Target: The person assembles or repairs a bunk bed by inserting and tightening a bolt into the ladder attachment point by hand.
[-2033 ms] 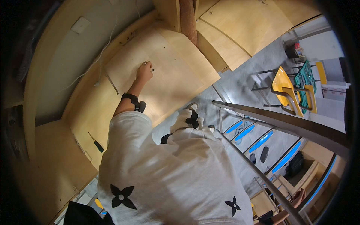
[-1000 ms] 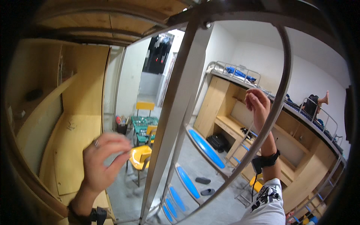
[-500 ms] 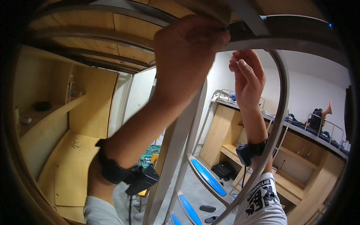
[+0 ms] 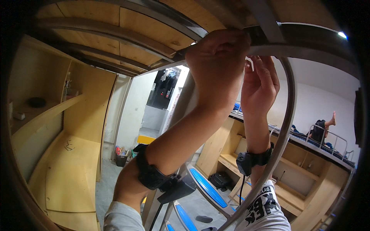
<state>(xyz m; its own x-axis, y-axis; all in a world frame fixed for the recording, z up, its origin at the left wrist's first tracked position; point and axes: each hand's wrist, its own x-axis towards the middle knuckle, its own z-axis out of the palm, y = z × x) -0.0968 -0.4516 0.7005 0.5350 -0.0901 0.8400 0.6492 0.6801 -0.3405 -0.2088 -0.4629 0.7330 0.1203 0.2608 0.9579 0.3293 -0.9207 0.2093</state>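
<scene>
Both my arms are raised to the grey metal frame (image 4: 308, 52) under a bunk bed. My left hand (image 4: 219, 52) is closed against the frame, near a crossbar joint; whatever its fingers pinch is hidden behind the hand. Just right of it and lower, my right hand (image 4: 261, 86) reaches up from beneath the rail, its fingers bent and closed together. Its fingertips meet the frame's underside beside my left hand, and anything between them is too small to make out. Each forearm wears a black strap with a small device, the left one (image 4: 175, 188) and the right one (image 4: 246, 161).
Wooden bed boards (image 4: 92, 17) hang overhead. A curved metal post (image 4: 290, 96) passes beside my right arm, above ladder steps with blue treads (image 4: 208, 187). To the left stands a wooden desk (image 4: 73, 177). Across the room, a person's leg (image 4: 330, 120) shows on another bunk.
Both hands have shifted right and slightly down in view. My right hand's fingertips now reach the rail beside my left hand. The view has turned, showing a doorway behind my left arm.
</scene>
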